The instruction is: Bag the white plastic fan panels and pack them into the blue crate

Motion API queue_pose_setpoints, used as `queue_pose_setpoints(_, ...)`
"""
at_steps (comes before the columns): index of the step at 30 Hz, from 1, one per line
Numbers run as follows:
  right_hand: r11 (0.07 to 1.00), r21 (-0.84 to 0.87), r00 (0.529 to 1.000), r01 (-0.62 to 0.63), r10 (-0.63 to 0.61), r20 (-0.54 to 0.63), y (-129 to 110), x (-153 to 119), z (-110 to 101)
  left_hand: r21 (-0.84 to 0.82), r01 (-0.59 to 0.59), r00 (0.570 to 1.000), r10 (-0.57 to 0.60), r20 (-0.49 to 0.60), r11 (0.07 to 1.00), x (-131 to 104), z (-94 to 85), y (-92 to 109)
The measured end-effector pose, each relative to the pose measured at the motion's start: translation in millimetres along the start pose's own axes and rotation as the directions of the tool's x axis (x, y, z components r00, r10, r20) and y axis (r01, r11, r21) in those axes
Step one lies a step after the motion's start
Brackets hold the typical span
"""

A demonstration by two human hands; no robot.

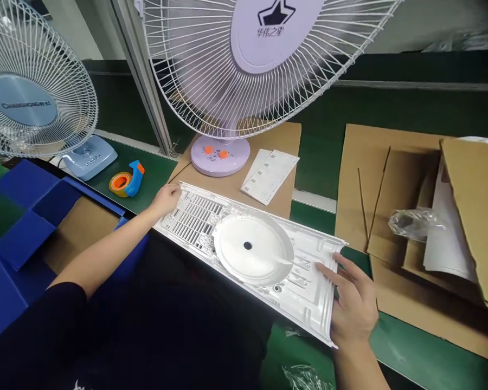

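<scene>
A long white plastic panel (309, 244) with a slatted grille at its left part and a round dish-shaped recess in the middle lies slanted before me. At its upper left corner my left hand (166, 199) is closed on the edge. My right hand (352, 300) grips the right end, fingers over the face and the palm behind the edge. A small dark hole shows in the middle of the recess. Beyond the panel, white printed label sheets (270, 176) lie on a cardboard sheet (288, 142) beside the purple base (220, 157) of a fan.
A large white-grilled fan (244, 65) towers ahead, and a blue fan (24, 100) stands at left. An orange-and-blue tape dispenser (129, 180) sits on the green bench. Left is an open blue box (20, 233); right, an open cardboard box (472, 206) with clear plastic wrap (415, 223).
</scene>
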State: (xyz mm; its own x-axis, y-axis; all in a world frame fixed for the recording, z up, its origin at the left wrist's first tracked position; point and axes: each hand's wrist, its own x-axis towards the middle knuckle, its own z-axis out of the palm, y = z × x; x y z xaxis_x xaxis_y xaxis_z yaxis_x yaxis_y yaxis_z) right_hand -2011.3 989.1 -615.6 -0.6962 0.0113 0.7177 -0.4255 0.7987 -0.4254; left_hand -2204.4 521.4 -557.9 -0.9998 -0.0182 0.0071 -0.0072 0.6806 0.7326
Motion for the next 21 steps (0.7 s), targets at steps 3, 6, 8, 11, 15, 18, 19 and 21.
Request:
queue_pose_setpoints(3,1.000,0.001,1.000,-0.019,0.019,0.001,2.3,1.4,0.8,0.066,-0.095,0.991,0.101,-0.092,0.993,-13.4,-4.5,21.5)
queue_pose_setpoints(6,1.000,-0.023,1.000,0.009,-0.009,-0.013,5.8,1.5,1.9,0.037,-0.247,0.967,0.249,-0.049,0.968,-32.5,0.2,50.2)
queue_pose_setpoints(8,0.998,-0.053,0.999,-0.030,0.029,-0.018,7.1,0.4,2.7,-0.049,-0.231,0.971,0.234,0.059,0.972,-44.3,9.5,66.9)
queue_pose_setpoints(11,0.993,-0.111,0.999,-0.040,0.039,-0.014,6.0,-0.8,3.2,-0.123,-0.092,0.973,0.116,0.200,0.988,-57.6,27.9,83.1)
queue_pose_setpoints(15,0.989,-0.147,1.000,0.017,-0.020,-0.018,1.1,1.7,2.8,-0.039,-0.018,0.971,0.027,0.237,0.999,-67.8,46.5,95.0)
queue_pose_setpoints(18,0.986,-0.165,1.000,0.013,-0.017,-0.024,-1.0,3.5,2.4,0.058,-0.043,0.977,0.030,0.210,0.997,-72.0,52.2,101.7)
queue_pose_setpoints(19,0.984,-0.176,1.000,0.007,-0.011,-0.024,-1.1,3.5,2.4,0.094,-0.074,0.979,0.055,0.194,0.993,-73.0,53.0,103.3)
queue_pose_setpoints(21,0.980,-0.198,1.000,-0.001,-0.003,-0.018,-0.7,2.6,2.3,0.175,-0.163,0.977,0.135,0.163,0.971,-74.7,54.1,104.9)
